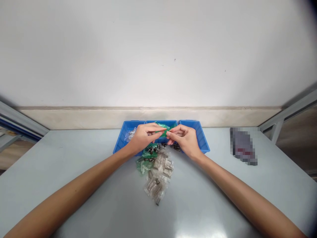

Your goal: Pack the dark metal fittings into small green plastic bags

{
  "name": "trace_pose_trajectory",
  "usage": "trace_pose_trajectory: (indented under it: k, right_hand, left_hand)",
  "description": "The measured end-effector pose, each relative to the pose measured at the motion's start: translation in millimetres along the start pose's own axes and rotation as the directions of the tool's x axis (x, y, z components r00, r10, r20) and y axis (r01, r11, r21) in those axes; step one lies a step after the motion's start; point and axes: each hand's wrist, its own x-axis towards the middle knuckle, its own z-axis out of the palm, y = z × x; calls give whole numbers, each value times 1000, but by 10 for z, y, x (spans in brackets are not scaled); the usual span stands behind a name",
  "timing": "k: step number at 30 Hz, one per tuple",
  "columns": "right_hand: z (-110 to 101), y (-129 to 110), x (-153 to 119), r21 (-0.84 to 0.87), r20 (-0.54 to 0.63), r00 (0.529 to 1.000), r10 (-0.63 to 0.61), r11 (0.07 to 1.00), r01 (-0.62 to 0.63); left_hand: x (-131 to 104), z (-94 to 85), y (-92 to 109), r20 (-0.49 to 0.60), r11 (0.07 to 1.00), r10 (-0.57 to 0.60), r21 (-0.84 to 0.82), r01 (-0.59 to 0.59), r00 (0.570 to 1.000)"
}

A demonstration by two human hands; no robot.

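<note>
Over the middle blue bin (pixel 150 121), my left hand (pixel 145 136) and my right hand (pixel 185 137) meet with pinched fingers on a small green plastic bag (pixel 164 132). What the bag holds is hidden by my fingers. More green plastic (pixel 160 125) shows behind my fingertips, at the middle bin. Below my hands, on the table, lies a pile of clear plastic bags (pixel 162 165) with metal screw-like pieces inside. Green bags (pixel 145 165) with dark and pale pieces lie at the pile's left side.
A left blue bin (pixel 121 138) contains a clear bag (pixel 130 135) of small parts. The right blue bin (pixel 201 140) stands beside my right hand. A blurred-out dark item (pixel 244 147) lies at the table's right. Behind the grey table (pixel 99 211) rises a white wall; metal frames stand on both sides.
</note>
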Motion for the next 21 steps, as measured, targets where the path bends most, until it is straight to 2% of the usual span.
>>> trace_pose_trajectory:
  k: [7, 21]
  right_hand:
    - [-5, -1, 6, 4, 14, 1000, -10, 1000, 10]
    - [-15, 25, 6, -10, 32, 999, -16, 1000, 16]
  left_hand:
    - [2, -2, -25, 0, 998, -60, -32, 60, 998]
    - [9, -7, -58, 61, 998, -64, -21, 65, 996]
